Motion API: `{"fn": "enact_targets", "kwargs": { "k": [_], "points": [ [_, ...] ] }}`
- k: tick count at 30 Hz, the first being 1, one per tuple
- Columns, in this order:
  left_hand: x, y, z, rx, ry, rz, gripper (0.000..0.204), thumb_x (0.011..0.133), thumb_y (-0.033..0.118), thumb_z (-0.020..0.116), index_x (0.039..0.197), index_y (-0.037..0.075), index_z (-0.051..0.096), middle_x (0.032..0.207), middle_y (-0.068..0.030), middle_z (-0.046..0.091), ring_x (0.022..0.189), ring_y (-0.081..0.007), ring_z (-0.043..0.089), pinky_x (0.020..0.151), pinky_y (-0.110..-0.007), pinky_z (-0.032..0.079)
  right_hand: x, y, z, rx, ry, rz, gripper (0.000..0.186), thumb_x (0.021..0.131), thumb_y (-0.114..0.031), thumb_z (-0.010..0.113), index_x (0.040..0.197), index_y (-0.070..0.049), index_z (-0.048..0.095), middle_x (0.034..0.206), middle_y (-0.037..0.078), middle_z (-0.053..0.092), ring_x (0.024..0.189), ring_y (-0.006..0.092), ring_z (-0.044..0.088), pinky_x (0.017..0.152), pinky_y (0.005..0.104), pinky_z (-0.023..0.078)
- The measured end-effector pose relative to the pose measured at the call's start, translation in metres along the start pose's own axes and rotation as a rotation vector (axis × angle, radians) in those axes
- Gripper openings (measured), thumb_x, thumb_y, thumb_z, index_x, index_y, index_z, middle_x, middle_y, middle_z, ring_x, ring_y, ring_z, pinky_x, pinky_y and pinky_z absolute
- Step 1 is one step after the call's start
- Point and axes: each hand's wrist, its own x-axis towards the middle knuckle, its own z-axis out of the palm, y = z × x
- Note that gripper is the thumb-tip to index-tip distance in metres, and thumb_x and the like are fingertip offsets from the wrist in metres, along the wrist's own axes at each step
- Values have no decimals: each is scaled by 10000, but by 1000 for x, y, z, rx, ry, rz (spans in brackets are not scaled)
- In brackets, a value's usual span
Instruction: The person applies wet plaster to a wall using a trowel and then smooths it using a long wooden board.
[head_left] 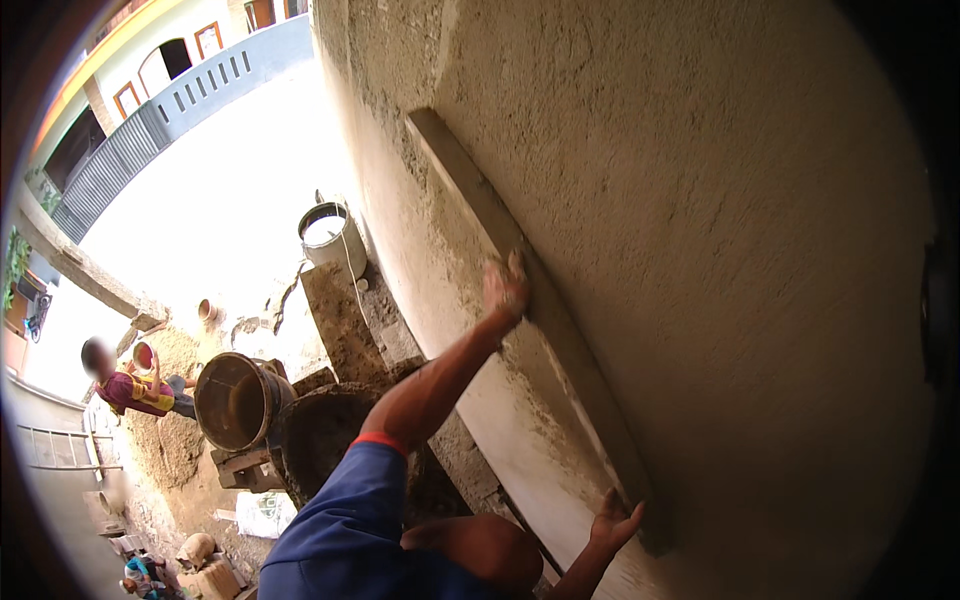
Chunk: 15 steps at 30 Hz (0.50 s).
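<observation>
A long, straight wooden board (560, 290), smeared with mortar, lies slantwise against the plastered wall (760, 270). My left hand (507, 285) grips the board's edge around its middle, with the arm stretched out. Lower down, close to the board's near end, my right hand (613, 522) holds the same edge, its thumb sticking out. Wet-looking plaster with rough patches shows along the left side of the board. The board hides the wall right behind it.
Below on the left stand a large round tub (238, 402), a dark mortar basin (325, 430) and a bucket (333, 238) with pale liquid. Farther left a co-worker (140, 390) holds a red pail (144, 355) by a sand heap (165, 450). A plank (340, 315) lies beside the wall.
</observation>
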Motion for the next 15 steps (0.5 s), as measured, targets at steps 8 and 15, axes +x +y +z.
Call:
{"fn": "enact_targets", "kwargs": {
  "k": [8, 15],
  "points": [
    [-74, -52, 35, -261, -215, -133, 585, 880, 429, 414, 1210, -53, 388, 1214, -270, 430, 1146, -388, 402, 927, -451, 329, 48, -13, -133, -233, 78, -238, 464, 862, -300, 504, 1226, -24, 417, 1193, 120, 499, 1062, 248, 488, 857, 380, 447],
    [-47, 115, -50, -228, -170, 150, 637, 883, 438, 387, 1291, -46, 320, 1268, -275, 374, 1194, -386, 353, 997, -425, 278, -3, -36, -11, -634, 5, -436, 454, 826, -106, 583, 1232, -16, 403, 1184, 144, 475, 1056, 249, 480, 916, 369, 445]
  ]
}}
